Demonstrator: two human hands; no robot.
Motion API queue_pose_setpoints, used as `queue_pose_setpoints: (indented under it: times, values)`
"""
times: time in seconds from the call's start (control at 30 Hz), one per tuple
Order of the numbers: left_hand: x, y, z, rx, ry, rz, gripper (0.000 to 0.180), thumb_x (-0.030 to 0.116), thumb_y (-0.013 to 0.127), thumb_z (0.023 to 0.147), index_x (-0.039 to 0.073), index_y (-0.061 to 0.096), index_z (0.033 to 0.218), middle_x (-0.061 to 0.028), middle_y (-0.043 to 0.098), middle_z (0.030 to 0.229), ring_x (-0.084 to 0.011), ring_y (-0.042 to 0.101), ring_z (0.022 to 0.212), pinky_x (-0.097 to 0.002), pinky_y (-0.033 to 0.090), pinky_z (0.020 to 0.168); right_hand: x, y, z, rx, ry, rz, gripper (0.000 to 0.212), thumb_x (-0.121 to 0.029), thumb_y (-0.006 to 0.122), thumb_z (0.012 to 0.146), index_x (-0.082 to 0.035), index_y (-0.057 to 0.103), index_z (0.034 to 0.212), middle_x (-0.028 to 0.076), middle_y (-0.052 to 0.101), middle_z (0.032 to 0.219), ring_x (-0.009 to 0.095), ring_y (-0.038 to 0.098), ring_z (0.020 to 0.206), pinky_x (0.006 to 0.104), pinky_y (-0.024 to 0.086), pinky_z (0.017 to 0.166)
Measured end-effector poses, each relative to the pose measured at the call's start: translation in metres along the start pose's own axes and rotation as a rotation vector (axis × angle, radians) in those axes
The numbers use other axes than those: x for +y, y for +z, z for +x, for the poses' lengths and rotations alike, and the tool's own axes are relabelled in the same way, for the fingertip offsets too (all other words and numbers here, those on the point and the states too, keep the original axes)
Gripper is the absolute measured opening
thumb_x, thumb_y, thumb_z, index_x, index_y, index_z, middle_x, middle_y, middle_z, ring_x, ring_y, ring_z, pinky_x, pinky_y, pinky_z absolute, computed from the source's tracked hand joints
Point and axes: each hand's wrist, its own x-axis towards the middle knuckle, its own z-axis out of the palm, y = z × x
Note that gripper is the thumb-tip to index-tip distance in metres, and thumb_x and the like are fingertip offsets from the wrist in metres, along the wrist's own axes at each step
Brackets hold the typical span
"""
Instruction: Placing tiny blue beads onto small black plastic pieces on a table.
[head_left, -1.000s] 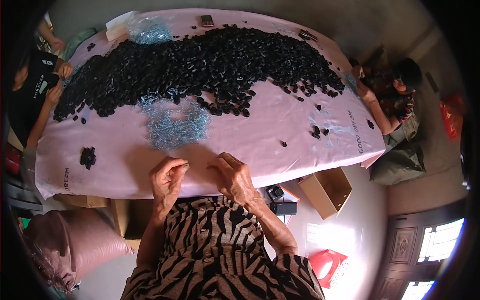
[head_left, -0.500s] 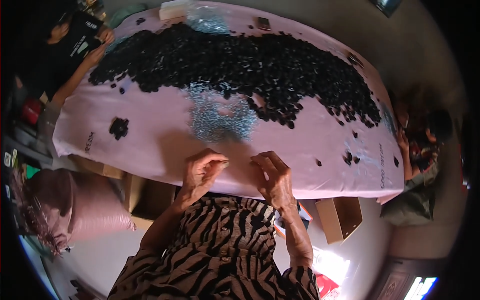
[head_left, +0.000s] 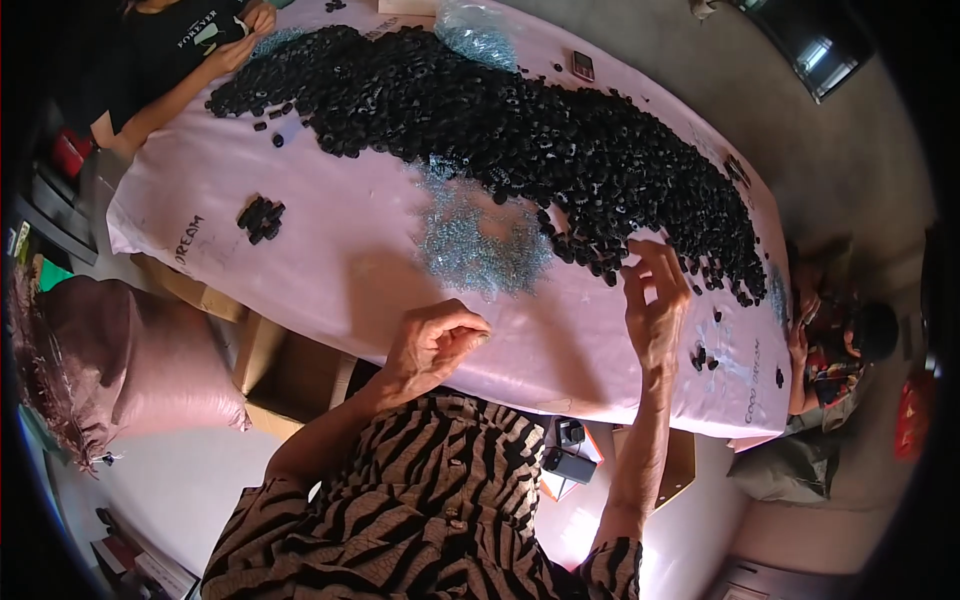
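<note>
My left hand point(head_left: 437, 345) is held over the near edge of the pink cloth point(head_left: 330, 240), thumb and fingers pinched together; anything between the tips is too small to make out. Stretched forward, my right hand point(head_left: 658, 295) is at the near edge of a long heap of small black plastic pieces point(head_left: 430, 95), its thumb and fingers curved with a gap between them. Nothing shows in that gap. Left of it lies a loose patch of tiny shiny bluish pieces point(head_left: 480, 245), perhaps springs. A small cluster of black pieces point(head_left: 261, 219) sits apart on the left.
A clear bag of bluish pieces point(head_left: 478, 35) and a small phone-like device point(head_left: 583, 66) lie beyond the heap. People sit at the left point(head_left: 190, 60) and right point(head_left: 845, 340) ends. A stuffed pink sack point(head_left: 150, 360) and an open carton point(head_left: 295, 370) stand below the table.
My right hand has moved from beside the left hand, forward and right to the edge of the black heap. The left hand stays pinched near the front. The whole view has tilted.
</note>
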Motion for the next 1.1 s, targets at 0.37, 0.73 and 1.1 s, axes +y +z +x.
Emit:
queue_pose_setpoints:
  times: [0.37,0.73,1.1]
  values:
    - [-0.004,0.0,0.0,-0.004,0.047,0.016,0.009,0.0,0.068,0.083,0.005,0.068,0.09,-0.0034,0.067,0.078,-0.0055,0.058,0.059,-0.0207,0.046,0.049,0.03,0.05,0.021,-0.341,-0.161,-0.163,0.053,-0.004,0.072,0.071,-0.004,0.054,0.12,0.012,0.057,0.12,0.035,0.051,0.107,0.0412,0.048,0.089]
    - [-0.004,0.001,-0.002,-0.01,0.018,-0.018,0.006,0.001,0.068,0.083,0.004,0.068,0.088,-0.0037,0.067,0.077,-0.0038,0.055,0.055,-0.0189,0.044,0.046,0.062,0.036,0.004,-0.16,-0.093,-0.104,0.015,0.009,0.061,0.072,-0.002,0.065,0.082,0.009,0.065,0.09,0.028,0.058,0.087,0.0351,0.051,0.074]
    - [-0.009,0.002,0.0,0.013,0.049,0.007,0.007,-0.001,0.068,0.083,0.004,0.067,0.088,-0.0019,0.065,0.073,-0.0023,0.05,0.052,-0.0182,0.041,0.043,0.057,0.058,0.03,-0.207,-0.023,-0.168,0.008,-0.001,0.064,0.075,-0.006,0.067,0.081,0.01,0.066,0.089,0.029,0.061,0.085,0.0385,0.051,0.074]
